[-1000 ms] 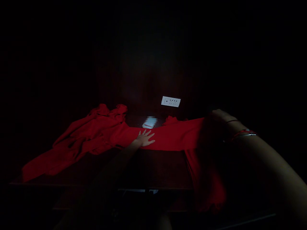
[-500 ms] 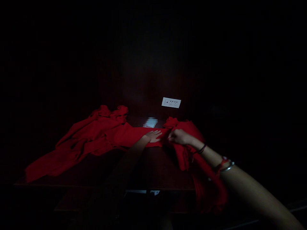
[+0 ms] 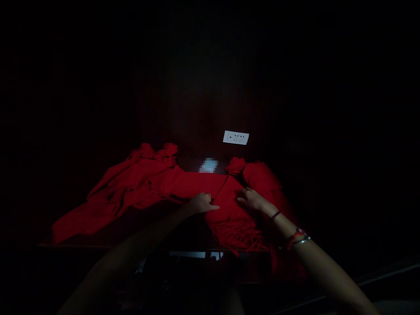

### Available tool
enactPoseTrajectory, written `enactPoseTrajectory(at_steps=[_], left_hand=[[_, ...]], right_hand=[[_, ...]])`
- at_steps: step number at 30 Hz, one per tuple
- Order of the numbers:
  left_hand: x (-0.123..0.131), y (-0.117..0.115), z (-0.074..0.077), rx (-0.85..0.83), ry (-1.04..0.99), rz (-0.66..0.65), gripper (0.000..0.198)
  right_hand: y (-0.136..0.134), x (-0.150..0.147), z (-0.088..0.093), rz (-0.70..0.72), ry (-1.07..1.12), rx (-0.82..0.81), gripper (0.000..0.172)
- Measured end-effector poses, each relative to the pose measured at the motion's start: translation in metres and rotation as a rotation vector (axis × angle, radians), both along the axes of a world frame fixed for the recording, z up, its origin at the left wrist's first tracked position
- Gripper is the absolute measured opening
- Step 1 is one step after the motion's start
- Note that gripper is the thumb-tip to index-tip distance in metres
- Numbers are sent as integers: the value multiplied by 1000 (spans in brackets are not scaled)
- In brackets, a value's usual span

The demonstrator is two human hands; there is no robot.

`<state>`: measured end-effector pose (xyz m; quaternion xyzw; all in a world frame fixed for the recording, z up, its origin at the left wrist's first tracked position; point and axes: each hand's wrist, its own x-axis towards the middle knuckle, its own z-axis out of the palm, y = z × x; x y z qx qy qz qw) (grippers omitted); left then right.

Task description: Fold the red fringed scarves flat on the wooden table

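A red scarf (image 3: 229, 199) lies on the dark table, one end folded at a slant across its flat band, with a fringe (image 3: 238, 234) spread toward the front edge. My left hand (image 3: 201, 203) is at the left edge of the folded part, its thumb stretched out to the right and its other fingers partly hidden. On the right side of the same fold rests my right hand (image 3: 252, 199), fingers apart and pointing left, touching the cloth. More red cloth is bunched beyond my right wrist and partly hangs over the front edge.
A crumpled heap of red cloth (image 3: 124, 181) covers the table's left part. Behind the scarf lies a small pale object (image 3: 208, 165), blurred out. A white socket plate (image 3: 236, 138) is on the dark wall. The surroundings are very dark.
The fringed end has come across to the left and now lies over the flat band. My left hand has moved nearer to me from lying flat; my right hand has loosened its closed grip.
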<state>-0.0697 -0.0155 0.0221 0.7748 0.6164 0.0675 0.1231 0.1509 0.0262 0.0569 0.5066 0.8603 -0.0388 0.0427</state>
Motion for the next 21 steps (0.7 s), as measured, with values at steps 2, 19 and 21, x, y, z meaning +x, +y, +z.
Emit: enactPoseTrajectory(at_steps=[2,19,21], left_hand=[[6,-12,4,-96,4,-10,39],[-53,-21,10,-198,-266,77,37],[-49,-16,9,-165,-274,72,38]], right_hand=[[-7,3,-20,42,-26,-45,58],[38,-42,-20,-88,154,179,45],[52,-49,-19,-69,145,204,48]])
